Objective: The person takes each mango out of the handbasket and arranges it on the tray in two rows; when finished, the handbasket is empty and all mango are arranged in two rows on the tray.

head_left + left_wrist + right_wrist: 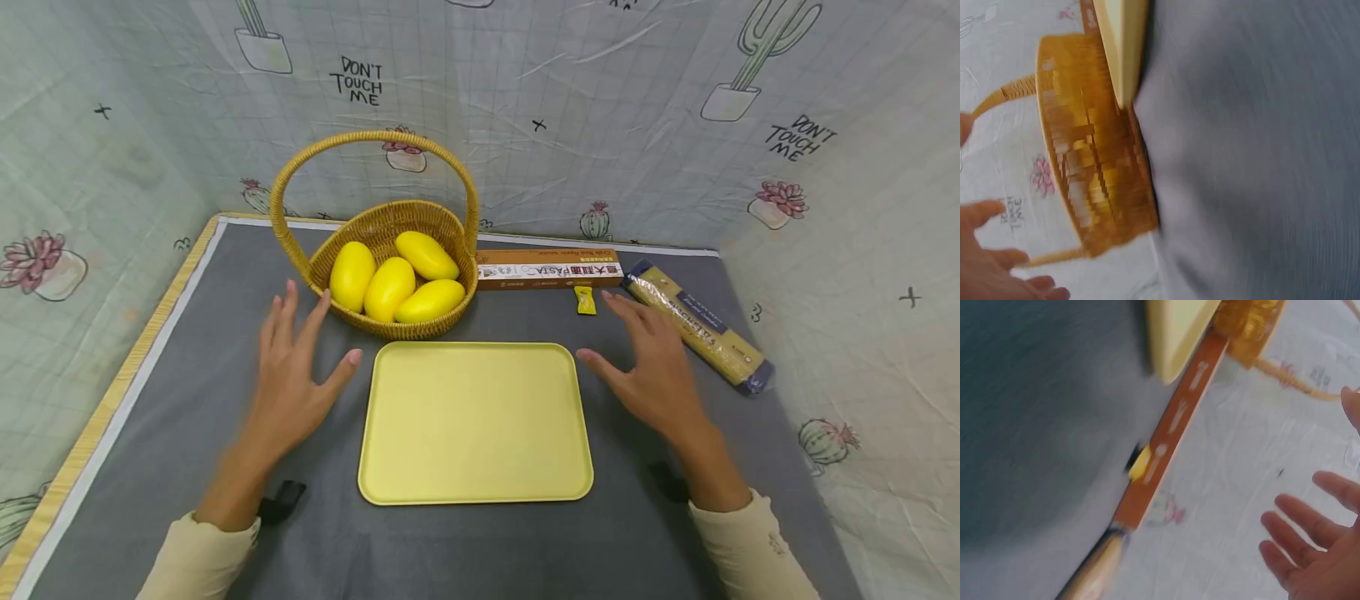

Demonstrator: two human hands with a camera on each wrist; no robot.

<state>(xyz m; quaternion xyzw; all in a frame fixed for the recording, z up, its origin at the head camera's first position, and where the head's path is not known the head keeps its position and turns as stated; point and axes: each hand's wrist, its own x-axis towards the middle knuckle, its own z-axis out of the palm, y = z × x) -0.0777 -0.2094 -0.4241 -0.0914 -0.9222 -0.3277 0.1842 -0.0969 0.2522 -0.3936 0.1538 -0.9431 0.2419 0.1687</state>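
Observation:
My left hand (288, 387) hovers with spread fingers left of a pale yellow tray (476, 425), its fingertips near the wicker basket (420, 329) in the head view. Several smooth yellow mangoes (352, 277) lie in that basket, whose tall handle (375, 136) arches over them. On the tray's other side, my right hand (652, 367) is held with fingers extended and thumb apart, holding nothing. Its fingertips come close to a small yellow wrapped packet (585, 301). In the left wrist view the basket (1097, 156) appears blurred beyond the fingers.
A brown pasta box (551, 269) lies along the back edge, right of the basket. Angled at the right is a bag of spaghetti (697, 325) with dark blue ends. A cactus-print cloth (540, 167) hangs behind the grey tabletop (322, 542).

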